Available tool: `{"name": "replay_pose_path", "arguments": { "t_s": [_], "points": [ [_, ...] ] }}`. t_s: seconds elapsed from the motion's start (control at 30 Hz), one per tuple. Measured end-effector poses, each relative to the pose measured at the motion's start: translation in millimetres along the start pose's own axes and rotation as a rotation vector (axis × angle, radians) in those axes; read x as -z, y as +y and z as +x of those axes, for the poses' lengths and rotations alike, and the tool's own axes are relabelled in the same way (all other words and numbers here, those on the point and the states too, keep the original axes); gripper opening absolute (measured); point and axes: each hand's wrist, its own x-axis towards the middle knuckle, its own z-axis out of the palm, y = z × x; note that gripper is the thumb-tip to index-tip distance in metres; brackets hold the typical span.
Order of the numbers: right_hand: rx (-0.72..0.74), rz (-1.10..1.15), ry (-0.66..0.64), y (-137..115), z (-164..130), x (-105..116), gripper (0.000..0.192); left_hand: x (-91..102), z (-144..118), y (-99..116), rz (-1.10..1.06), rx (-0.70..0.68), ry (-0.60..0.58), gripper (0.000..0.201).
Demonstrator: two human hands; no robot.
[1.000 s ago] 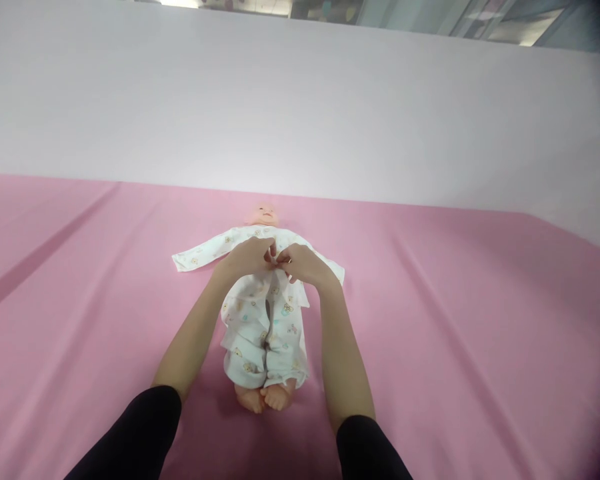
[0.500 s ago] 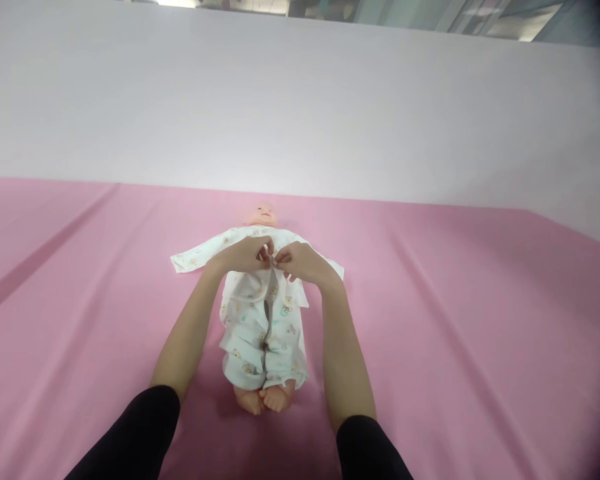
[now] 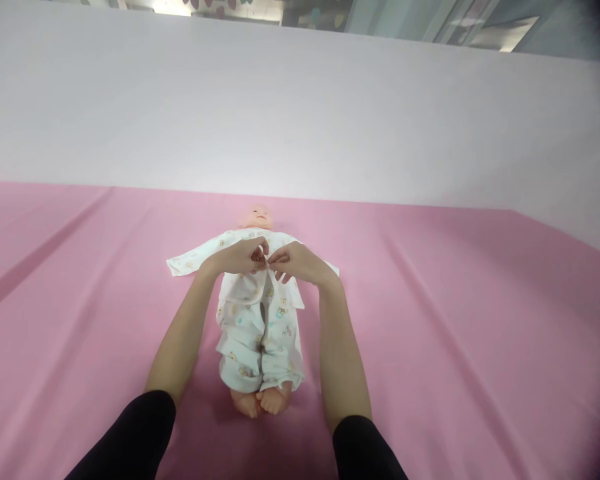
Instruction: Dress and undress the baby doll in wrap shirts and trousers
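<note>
Pink sheet (image 3: 430,320) | doll (image 3: 258,217) | both hands' fingers pinch soft printed romper (image 3: 253,320) front

Black sleeves (image 3: 130,437) pushed up near the elbows leave both forearms bare down to the left hand (image 3: 237,257) and right hand (image 3: 297,263).

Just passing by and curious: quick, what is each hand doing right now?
Left hand: closed, pinching the romper front at the doll's chest.
Right hand: closed, pinching the opposite romper edge.
</note>
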Motion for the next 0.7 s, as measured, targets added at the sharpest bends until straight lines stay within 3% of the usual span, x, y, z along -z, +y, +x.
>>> {"name": "replay_pose_path", "arguments": {
  "t_s": [0.17, 0.53, 0.7],
  "points": [
    [-0.017, 0.153, -0.069, 11, 5, 5, 0.012, 0.0, -1, 0, -0.049, -0.026, -0.006, 0.023],
    [0.004, 0.033, -0.01, 14, 16, -7, 0.007, 0.4, 0, -6, -0.079, 0.012, -0.008, 0.021],
    [-0.012, 0.081, -0.025, 13, 17, -7, 0.008, -1.2, 1, -6, -0.083, 0.036, -0.003, 0.018]
  ]
}}
